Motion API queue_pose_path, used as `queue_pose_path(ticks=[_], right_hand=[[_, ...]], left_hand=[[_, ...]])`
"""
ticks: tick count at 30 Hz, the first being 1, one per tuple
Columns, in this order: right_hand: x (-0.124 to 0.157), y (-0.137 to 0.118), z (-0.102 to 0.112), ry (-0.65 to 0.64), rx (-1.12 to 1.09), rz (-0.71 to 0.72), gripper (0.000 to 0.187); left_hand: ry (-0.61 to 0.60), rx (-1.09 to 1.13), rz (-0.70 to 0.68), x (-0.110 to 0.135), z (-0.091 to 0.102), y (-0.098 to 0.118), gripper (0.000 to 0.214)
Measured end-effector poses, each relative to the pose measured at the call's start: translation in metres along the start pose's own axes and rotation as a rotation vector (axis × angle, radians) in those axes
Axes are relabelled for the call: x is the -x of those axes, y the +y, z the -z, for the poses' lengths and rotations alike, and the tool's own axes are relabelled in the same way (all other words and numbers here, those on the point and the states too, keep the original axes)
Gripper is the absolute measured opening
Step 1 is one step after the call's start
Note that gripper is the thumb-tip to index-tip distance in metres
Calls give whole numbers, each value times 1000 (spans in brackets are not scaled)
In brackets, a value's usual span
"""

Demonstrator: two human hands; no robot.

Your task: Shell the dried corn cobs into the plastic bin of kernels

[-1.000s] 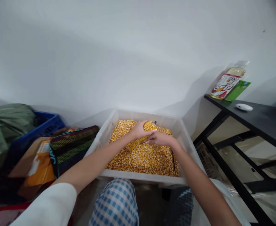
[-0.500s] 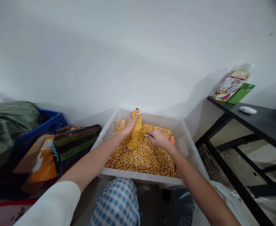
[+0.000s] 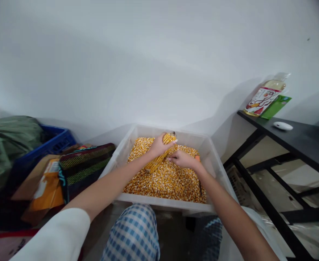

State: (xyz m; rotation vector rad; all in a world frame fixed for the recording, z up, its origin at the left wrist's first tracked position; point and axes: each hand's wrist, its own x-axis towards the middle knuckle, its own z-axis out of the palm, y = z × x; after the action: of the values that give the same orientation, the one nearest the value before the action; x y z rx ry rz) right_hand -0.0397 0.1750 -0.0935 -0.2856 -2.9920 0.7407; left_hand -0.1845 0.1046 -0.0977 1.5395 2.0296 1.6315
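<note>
My left hand (image 3: 159, 145) is wrapped round a yellow ear of corn (image 3: 169, 138), whose dark stem end points up and to the right. Closed fingers of my right hand (image 3: 183, 158) press against the ear's right side. The thin pointed tool seen in them earlier is mostly hidden now. More corn, perhaps a second ear (image 3: 152, 167), shows beneath my left hand. Both hands are over loose corn kernels (image 3: 162, 185) in a translucent plastic bin (image 3: 220, 172). An orange object (image 3: 197, 158) lies partly behind my right wrist, at the kernels' right side.
Left of the bin are a dark mesh bag (image 3: 86, 166), an orange-and-brown cardboard piece (image 3: 45, 188) and a blue crate (image 3: 60, 141) with green cloth. On the right, a black table (image 3: 306, 139) holds a bottle (image 3: 265, 98), a green box (image 3: 276, 107) and a white oval object (image 3: 283, 126).
My left hand has tilted the ear from nearly upright to leaning right, its stem end moving right and down. My right hand stays close against it; its tool is less visible.
</note>
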Motion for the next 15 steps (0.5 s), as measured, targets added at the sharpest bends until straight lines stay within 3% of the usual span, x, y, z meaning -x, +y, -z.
queue_pose_path(ticks=[6,15], right_hand=[[5,9,2,-98,-147,-76,38],[8,7,-6,-63,-331,-317,32]], left_hand=[[-18,-179,-35,10,-7,10,56],[-79,-267,-64,18,-5,18,59]])
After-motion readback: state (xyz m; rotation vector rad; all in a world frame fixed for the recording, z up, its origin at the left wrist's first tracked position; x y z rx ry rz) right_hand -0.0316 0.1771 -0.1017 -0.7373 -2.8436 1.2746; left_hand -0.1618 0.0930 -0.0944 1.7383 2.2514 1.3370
